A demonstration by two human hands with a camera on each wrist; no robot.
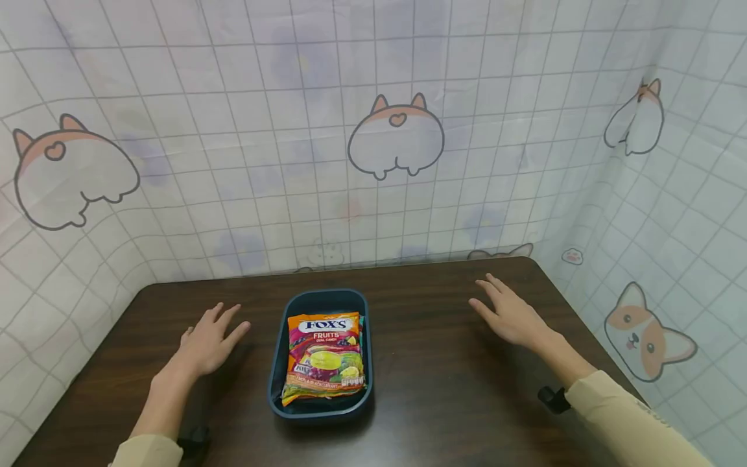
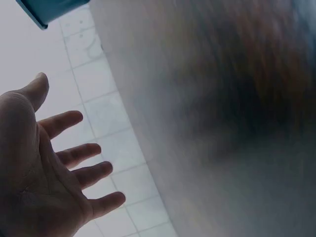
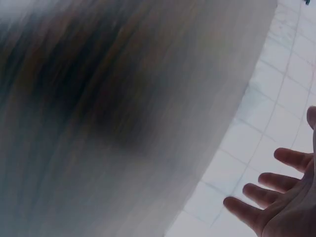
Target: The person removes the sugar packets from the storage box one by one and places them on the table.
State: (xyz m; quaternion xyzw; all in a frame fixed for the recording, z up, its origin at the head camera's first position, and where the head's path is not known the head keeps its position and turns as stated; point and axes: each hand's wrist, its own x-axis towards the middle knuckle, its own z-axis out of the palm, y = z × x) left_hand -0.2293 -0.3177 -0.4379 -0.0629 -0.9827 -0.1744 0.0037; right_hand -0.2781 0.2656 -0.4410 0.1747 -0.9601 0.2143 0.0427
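A FOX'S Fruits candy bag [image 1: 324,357] is lying inside the navy bin [image 1: 328,301]; left hand [image 1: 204,345] and right hand [image 1: 512,318] are hovering on its either side, fingers outstretched, empty. A careless bump could set it sliding.

Looks bright and evenly lit in the head view, apparently from above, with soft shadows on the dark table [image 1: 432,337] beneath the left hand [image 1: 204,345] and right hand [image 1: 515,316], plus faint glare low on the wood. Renders print on the candy bag [image 1: 324,358] legibly. Looks dim in both wrist views, showing fingers [image 2: 79,154] shaded against washed-out pale cloth [image 2: 106,113] and smearing wood grain into streaky, grey-hazed blur.
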